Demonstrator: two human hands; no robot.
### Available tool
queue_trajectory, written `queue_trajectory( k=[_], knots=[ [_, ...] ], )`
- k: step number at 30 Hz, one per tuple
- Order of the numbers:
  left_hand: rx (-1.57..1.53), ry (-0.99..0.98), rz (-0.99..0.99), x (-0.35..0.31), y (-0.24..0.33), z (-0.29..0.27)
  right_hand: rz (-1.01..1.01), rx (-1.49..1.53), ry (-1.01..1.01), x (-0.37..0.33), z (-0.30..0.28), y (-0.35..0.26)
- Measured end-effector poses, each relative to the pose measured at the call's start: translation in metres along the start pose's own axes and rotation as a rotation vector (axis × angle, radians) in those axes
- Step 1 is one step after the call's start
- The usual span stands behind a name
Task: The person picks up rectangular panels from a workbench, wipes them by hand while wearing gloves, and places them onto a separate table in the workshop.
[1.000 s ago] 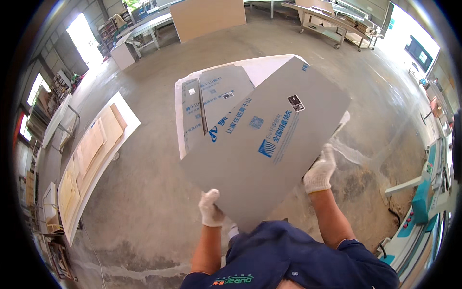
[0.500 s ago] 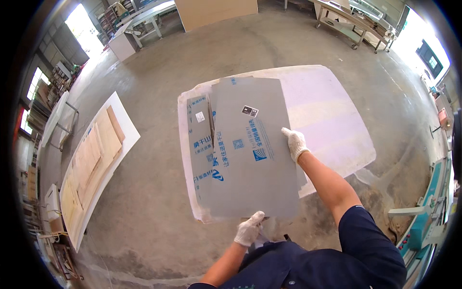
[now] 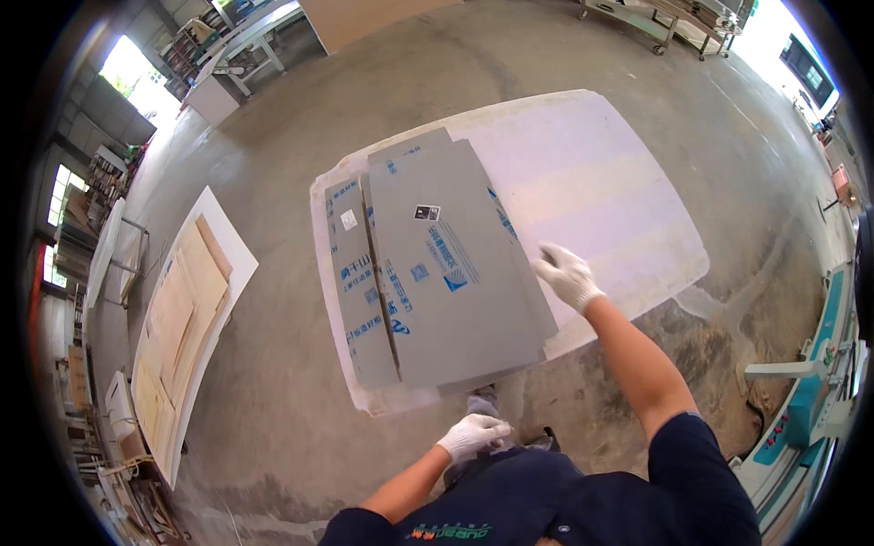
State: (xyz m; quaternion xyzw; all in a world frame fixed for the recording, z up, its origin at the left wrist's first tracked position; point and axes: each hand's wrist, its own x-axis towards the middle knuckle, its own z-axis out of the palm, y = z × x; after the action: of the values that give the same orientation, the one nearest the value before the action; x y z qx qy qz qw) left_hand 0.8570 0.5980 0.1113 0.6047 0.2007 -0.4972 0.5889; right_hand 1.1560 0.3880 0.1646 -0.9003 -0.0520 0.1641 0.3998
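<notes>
left hand has withdrawn from the blue-lettered, black-labelled grey panel.

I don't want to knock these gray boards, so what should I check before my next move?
1. Hands covered: ok, left hand and right hand both gloved.
2. Wide gray board supported: ok, lies over the pale work surface.
3. Edges flush: not ok, another gray board juts past its far edge.
4. Left hand off it: ok, visibly apart.
5. Right hand off it: cannot tell, beside its right edge.
</notes>
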Motion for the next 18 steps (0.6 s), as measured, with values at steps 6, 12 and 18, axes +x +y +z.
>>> queue_trajectory(
  k=[6,12,18],
  knots=[
    [0.624,0.062,0.19,0.062,0.066,0.046,0.305,0.013,0.308,-0.228,-0.047,0.279],
    [0.362,0.185,0.276,0.143,0.082,0.119,1.01,-0.034,0.425,-0.578,-0.015,0.412],
    [1.918,-0.347,0.751,0.264,-0.005,0.132,1.448,0.404,0.815,-0.787,0.068,0.402]
  ],
)
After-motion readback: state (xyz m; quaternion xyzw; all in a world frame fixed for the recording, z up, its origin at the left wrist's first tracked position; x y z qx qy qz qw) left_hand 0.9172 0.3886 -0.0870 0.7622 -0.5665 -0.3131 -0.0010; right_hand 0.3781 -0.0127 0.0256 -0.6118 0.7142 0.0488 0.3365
